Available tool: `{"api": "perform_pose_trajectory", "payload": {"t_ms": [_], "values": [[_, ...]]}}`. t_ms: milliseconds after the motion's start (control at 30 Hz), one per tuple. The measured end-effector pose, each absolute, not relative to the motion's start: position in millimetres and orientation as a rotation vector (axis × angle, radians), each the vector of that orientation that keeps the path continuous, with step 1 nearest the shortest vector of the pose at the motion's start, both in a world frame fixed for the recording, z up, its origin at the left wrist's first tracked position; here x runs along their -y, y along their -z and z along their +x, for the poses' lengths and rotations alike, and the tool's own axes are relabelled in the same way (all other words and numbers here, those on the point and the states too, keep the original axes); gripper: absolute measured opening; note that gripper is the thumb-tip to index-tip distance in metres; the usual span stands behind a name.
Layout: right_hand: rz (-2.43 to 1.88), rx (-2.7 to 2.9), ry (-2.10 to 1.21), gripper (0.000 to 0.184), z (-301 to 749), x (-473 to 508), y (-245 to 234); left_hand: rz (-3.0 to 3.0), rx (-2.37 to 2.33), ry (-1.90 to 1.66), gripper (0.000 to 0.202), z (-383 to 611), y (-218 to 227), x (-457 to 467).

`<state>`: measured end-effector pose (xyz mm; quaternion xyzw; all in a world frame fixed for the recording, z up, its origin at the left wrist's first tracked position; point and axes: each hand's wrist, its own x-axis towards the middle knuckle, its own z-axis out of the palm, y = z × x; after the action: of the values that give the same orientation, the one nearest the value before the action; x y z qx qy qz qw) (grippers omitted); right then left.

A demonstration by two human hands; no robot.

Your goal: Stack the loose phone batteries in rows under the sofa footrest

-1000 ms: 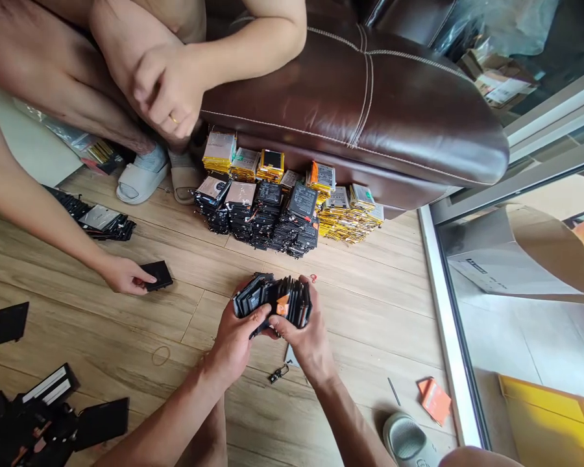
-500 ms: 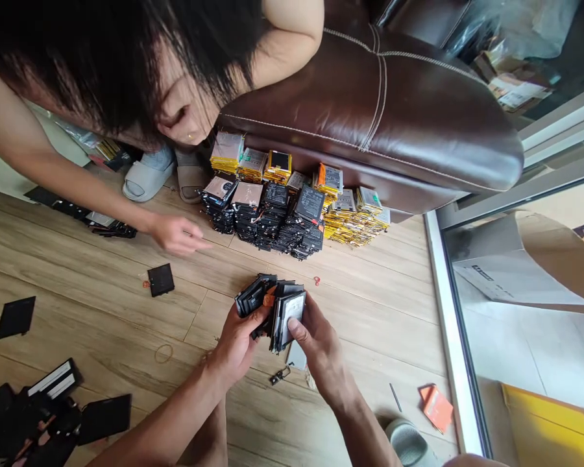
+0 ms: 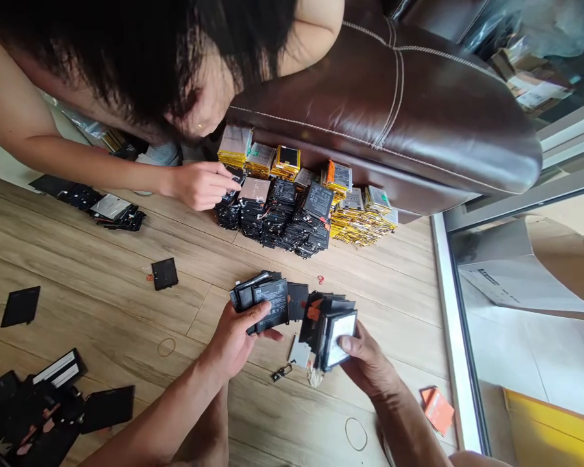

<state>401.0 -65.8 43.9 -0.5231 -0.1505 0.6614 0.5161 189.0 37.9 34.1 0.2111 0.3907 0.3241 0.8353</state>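
My left hand grips a small stack of black phone batteries low over the wooden floor. My right hand holds a second bundle of batteries, its front one showing a white face, a little to the right and apart from the left stack. Beyond them, rows of stacked black and yellow batteries stand against the brown leather sofa. Another person leans in from the top left, their hand touching the left end of those stacks.
Loose black batteries lie on the floor: a single one, one at far left, a heap at bottom left. Rubber bands, a small metal clip, an orange piece lie near me. A sliding-door track runs along the right.
I have split the one bundle into two, my right hand drawing its part off to the right. The other person let go of a single battery and reached over to the stacks by the sofa.
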Motion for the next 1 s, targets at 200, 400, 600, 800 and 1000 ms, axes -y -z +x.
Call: {"api": "perform_pose_trajectory", "payload": {"t_ms": [200,400,600,800,1000], "values": [[-1.165,0.516,-1.725,0.07,377,55,-59,0.443,-0.807,-0.716,0.074,197,-27,-32],[-1.328,0.757,-1.71,0.067,393,44,-68,0.478,-0.835,-0.599,0.069,186,-31,-39],[-1.692,1.533,-1.946,0.058,436,-12,-138,0.312,-0.602,-0.037,0.077,173,-27,-43],[-1.59,1.937,-1.985,0.049,401,-40,-175,0.281,-0.375,0.018,0.072,177,-20,-28],[-1.444,1.867,-1.868,0.051,395,-38,-174,0.168,-0.379,-0.124,0.048,163,-15,-27]]}}
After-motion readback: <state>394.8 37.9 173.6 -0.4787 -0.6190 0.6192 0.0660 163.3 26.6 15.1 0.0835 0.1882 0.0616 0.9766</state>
